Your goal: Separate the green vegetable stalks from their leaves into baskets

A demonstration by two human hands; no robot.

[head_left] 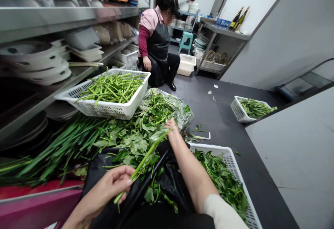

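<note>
My left hand (118, 183) is closed around the lower end of a long green leafy stem (148, 155). At the stem's upper, leafy end is my right hand (172, 127), its fingers pinched together there. The stem slants up and to the right between both hands. Beneath it, loose leafy greens (138, 140) are heaped over a black apron or plastic sheet (169, 183) on my lap. A clear plastic bag (184, 111) of more greens lies just beyond my right hand. To the right of my right forearm, a white basket (235, 157) holds picked green leaves (221, 177).
Bare stems (114, 86) fill a white basket (127, 109) ahead-left, above long green stalks (68, 145). Steel shelves (57, 17) with dishes run along the left. A seated person (159, 38) is ahead. Another vegetable basket (241, 112) stands by the right wall.
</note>
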